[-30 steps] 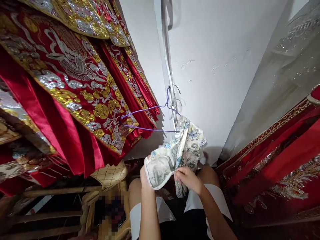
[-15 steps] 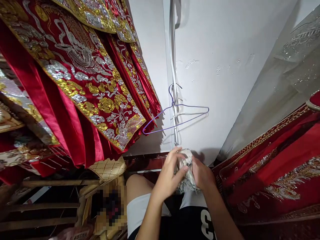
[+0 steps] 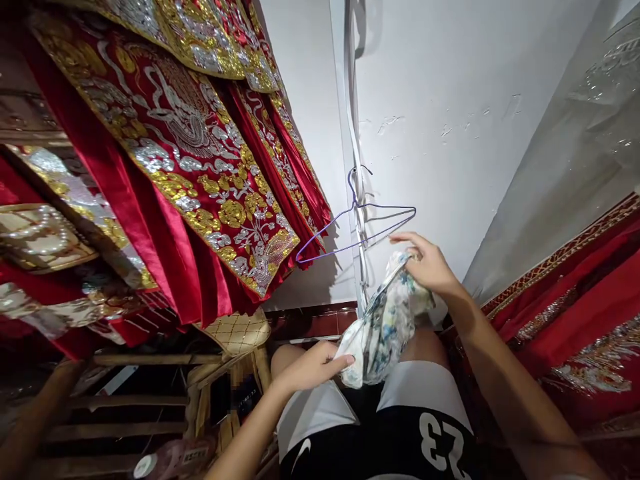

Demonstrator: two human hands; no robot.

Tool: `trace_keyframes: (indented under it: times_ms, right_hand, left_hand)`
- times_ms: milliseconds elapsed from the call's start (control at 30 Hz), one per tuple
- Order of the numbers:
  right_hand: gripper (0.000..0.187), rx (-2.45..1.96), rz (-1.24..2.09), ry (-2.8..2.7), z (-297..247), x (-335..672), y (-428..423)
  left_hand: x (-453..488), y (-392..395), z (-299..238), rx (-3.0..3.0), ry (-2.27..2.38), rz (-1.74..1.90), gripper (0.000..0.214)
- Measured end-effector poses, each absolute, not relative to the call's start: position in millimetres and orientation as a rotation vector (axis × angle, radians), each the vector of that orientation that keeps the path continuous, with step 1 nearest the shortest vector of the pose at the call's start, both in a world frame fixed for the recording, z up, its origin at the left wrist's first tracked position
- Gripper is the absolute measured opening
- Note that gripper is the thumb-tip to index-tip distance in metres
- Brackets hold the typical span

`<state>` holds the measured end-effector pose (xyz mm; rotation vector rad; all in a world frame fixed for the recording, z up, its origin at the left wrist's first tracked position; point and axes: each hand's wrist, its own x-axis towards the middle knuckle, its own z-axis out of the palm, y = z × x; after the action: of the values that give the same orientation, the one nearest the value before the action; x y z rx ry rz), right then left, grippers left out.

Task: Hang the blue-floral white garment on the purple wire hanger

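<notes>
White cloth with a blue and green flower print, crumpled and thin, hangs between the person's two hands, just above the lap. From where I stand, the left hand (image 3: 320, 367) has its thumb pressed over the lower corner of the floral cloth (image 3: 387, 327), while the right hand (image 3: 427, 267) grips the upper edge, forefinger stretched out past the fabric. So the two hands are apart from each other, and both are clamped on the same piece.

Just above, a purple wire hanger (image 3: 355, 203) hooks onto a white strip (image 3: 349, 100) that runs down the pale wall (image 3: 450, 100). Its right end comes near that outstretched finger.

Over on the left I see a red embroidered garment (image 3: 200, 153), thick with gold and silver flowers, its hem close to the hanger's left end. Below it sit a cream quilted pad (image 3: 245, 333), a bamboo frame (image 3: 145, 360) and a bottle (image 3: 175, 459) with a white cap. On the right, another red garment (image 3: 585, 320) slopes away beneath clear sheeting (image 3: 565, 173). Across the lap, the black and white shorts (image 3: 380, 433) carry a 23, upside down to me.
</notes>
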<state>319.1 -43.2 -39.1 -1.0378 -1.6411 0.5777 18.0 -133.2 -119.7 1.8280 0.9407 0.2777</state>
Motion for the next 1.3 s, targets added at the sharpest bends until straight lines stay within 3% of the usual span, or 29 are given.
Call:
trace_keyframes:
  times_ms: [133, 233, 333, 500, 667, 900, 1167, 1300]
  right_hand:
    - [0.067, -1.083, 0.599, -1.712, -62.3, 317.6, 19.1]
    - [0.052, -1.123, 0.693, -1.807, -79.0, 322.3, 46.3]
    - [0.042, -1.127, 0.664, -1.832, -85.0, 334.9, 42.6]
    - [0.029, -1.286, 0.543, -1.949, -68.6, 353.0, 2.0]
    - [0.017, -1.369, 0.487, -1.88, -53.7, 366.4, -18.0]
    - [0.009, -1.393, 0.455, -1.888, -50.0, 367.3, -28.3]
    - [0.007, -1.443, 0.371, -1.839, -55.2, 353.6, -25.8]
    - [0.006, -1.407, 0.411, -1.833, -60.5, 345.2, -22.2]
  left_hand:
    - [4.7, -129.9, -93.3, 1.944, 0.995, 0.613, 0.035]
    - [-15.0, -106.9, -86.2, 1.888, 1.135, 0.839, 0.02]
    - [-34.7, -84.3, -92.5, 1.913, 1.23, 0.695, 0.009]
    - [-33.9, -67.8, -105.7, 2.29, 1.675, 0.214, 0.027]
    - [-11.9, -51.3, -79.4, 2.379, 1.862, 0.471, 0.043]
    - [1.4, -27.1, -35.3, 2.405, 1.521, 1.01, 0.033]
    - [-19.8, -45.0, -45.3, 2.464, 1.49, 0.617, 0.02]
    - [-34.1, -55.2, -44.2, 2.414, 1.546, 0.662, 0.018]
